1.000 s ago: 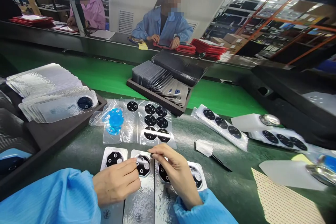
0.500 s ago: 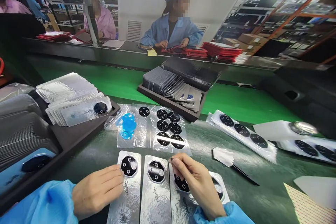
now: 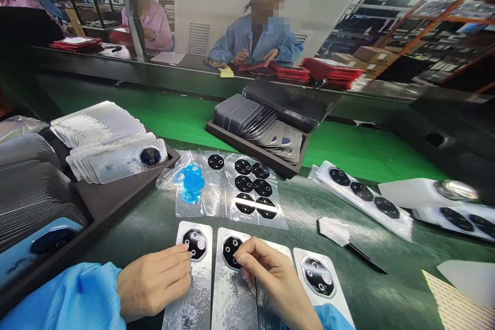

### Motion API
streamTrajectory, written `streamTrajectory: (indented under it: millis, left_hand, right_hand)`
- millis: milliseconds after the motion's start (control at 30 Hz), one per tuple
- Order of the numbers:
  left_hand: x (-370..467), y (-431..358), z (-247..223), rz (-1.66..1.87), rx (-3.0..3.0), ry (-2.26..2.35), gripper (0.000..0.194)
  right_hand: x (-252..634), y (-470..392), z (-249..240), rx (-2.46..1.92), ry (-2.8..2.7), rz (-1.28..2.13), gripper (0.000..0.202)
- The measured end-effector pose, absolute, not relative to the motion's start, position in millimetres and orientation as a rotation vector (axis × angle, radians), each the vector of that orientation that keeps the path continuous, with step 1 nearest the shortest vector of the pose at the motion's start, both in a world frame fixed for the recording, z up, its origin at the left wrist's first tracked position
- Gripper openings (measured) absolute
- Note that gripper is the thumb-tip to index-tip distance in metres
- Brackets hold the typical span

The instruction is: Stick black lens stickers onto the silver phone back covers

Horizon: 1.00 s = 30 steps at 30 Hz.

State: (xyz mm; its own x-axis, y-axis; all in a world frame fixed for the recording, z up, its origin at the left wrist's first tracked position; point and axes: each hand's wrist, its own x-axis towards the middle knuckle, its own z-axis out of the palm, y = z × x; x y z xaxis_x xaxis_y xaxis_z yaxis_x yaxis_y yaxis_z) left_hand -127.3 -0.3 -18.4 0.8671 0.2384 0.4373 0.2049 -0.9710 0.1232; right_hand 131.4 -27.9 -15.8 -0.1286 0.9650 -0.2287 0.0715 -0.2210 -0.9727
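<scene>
Just nearer us than the clear plastic sheet (image 3: 216,202), we see the left hand (image 3: 154,281), fingers extended, fingertips touching the leftmost glossy, rippled, silver rectangular panel (image 3: 186,296) at its black, ring-marked octagonal plate (image 3: 200,244). The right hand (image 3: 273,272), over the neighbouring silver panel (image 3: 233,301), pinches closed; we cannot tell on what.

The right hand (image 3: 276,281) conceals much of the third silvery panel (image 3: 266,313) and part of the second panel's black disc (image 3: 231,250); whether it grips anything cannot be told. The left hand (image 3: 157,281) hides its own thumb. The lower edge truncates the panels; the lower right corner crops a dotted sheet (image 3: 456,301).
</scene>
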Motion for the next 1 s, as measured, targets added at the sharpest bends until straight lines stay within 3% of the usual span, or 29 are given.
streamTrajectory:
  millis: [400,667,1000]
  left_hand:
    - [-126.0,-0.4,-19.2,0.651,3.053,0.341,0.018]
    - [-123.0,-0.3,-18.8,0.649,3.028,0.358,0.018]
    - [-122.8,-2.3,-22.6,0.697,3.028,0.400,0.017]
  right_hand:
    - [103.9,-22.5,-12.5,-1.284,-1.598,1.321,0.009]
    - [75.9,-19.3,-16.5,-1.188,-2.050,0.603,0.018]
    - [67.3,-22.1,-31.9,-1.179,-2.165,0.259,0.019]
